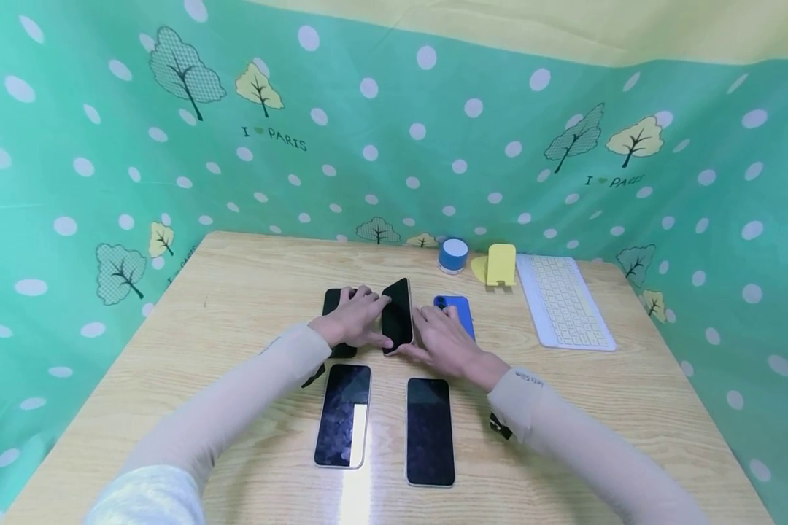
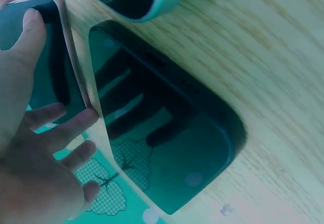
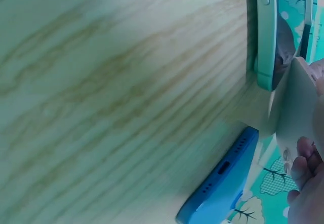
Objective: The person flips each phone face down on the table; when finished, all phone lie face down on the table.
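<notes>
Both hands hold a smartphone [image 1: 398, 318] with a dark screen and a pinkish rim, tilted up off the table. My left hand [image 1: 360, 319] spans its left side, thumb near the lower corner and a finger higher up. On the opposite side, my right hand [image 1: 445, 341] has its thumb at the bottom edge and its fingers against the pale back [image 3: 296, 105]. A black smartphone [image 2: 167, 117] lies face up under the left wrist. Partly hidden behind the right hand, a blue smartphone [image 1: 461, 313] rests back up.
Closer to the body lie two more smartphones, a left one [image 1: 338, 426] reflecting light and a right one [image 1: 430, 434]. Toward the back stand a blue round container [image 1: 453, 257] and a yellow phone stand [image 1: 501, 265]. A white keyboard [image 1: 565, 302] is at the right.
</notes>
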`<state>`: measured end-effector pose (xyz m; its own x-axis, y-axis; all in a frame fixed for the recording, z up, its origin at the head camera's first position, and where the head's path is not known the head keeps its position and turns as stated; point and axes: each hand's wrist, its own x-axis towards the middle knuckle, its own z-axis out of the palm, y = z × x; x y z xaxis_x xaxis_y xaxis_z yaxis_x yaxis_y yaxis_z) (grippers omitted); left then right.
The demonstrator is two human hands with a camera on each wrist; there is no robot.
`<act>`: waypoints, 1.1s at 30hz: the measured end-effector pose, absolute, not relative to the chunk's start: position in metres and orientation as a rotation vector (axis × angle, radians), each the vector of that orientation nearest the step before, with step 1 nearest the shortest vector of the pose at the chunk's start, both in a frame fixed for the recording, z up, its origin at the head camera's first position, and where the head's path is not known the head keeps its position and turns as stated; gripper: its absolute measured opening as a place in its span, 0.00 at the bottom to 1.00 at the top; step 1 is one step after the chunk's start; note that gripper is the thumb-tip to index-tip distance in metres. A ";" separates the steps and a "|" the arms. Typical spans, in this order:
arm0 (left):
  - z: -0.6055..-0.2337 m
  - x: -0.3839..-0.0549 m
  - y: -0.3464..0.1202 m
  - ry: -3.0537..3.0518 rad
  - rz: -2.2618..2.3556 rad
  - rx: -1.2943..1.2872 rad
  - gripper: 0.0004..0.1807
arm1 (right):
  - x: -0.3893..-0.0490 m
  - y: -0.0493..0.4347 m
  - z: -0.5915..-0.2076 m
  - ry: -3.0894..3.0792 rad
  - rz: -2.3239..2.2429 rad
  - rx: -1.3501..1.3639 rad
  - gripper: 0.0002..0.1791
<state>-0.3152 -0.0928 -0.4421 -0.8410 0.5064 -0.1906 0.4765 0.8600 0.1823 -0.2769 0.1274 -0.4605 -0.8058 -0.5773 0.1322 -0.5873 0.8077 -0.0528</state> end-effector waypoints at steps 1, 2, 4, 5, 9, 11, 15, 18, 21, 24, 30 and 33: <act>-0.441 -0.315 -0.092 2.798 0.189 0.753 0.53 | -0.277 0.128 -0.459 -2.885 0.139 0.936 0.42; -0.441 -0.314 -0.091 2.795 0.198 0.758 0.53 | -0.276 0.128 -0.458 -2.888 0.141 0.939 0.44; -0.439 -0.313 -0.090 2.792 0.234 0.774 0.53 | -0.275 0.127 -0.455 -2.893 0.155 0.951 0.46; -0.439 -0.313 -0.089 2.794 0.254 0.787 0.53 | -0.275 0.126 -0.453 -2.896 0.168 0.958 0.46; -0.438 -0.313 -0.088 2.802 0.343 0.837 0.56 | -0.275 0.123 -0.449 -2.930 0.300 0.986 0.46; -0.437 -0.313 -0.087 2.809 0.365 0.852 0.59 | -0.274 0.121 -0.447 -2.956 0.387 0.989 0.47; -0.435 -0.312 -0.086 2.817 0.404 0.870 0.63 | -0.272 0.117 -0.447 -2.990 0.488 0.975 0.45; -0.435 -0.311 -0.085 2.832 0.416 0.904 0.64 | -0.271 0.114 -0.447 -2.981 0.474 1.002 0.40; -0.436 -0.310 -0.085 2.848 0.402 0.939 0.64 | -0.270 0.113 -0.448 -2.959 0.457 1.041 0.35; -0.436 -0.311 -0.086 2.841 0.409 0.953 0.61 | -0.269 0.112 -0.448 -2.944 0.445 1.057 0.33; -0.433 -0.315 -0.086 2.725 0.728 0.820 0.35 | -0.269 0.110 -0.450 -2.882 0.355 1.090 0.33; -0.430 -0.317 -0.083 2.666 0.915 0.671 0.27 | -0.269 0.109 -0.451 -2.852 0.316 1.106 0.31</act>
<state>-0.3168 -0.0829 -0.4303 -0.8646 0.4963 -0.0784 0.3436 0.6980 0.6283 -0.2687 0.1088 -0.4514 -0.7392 -0.6597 0.1356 -0.6734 0.7203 -0.1663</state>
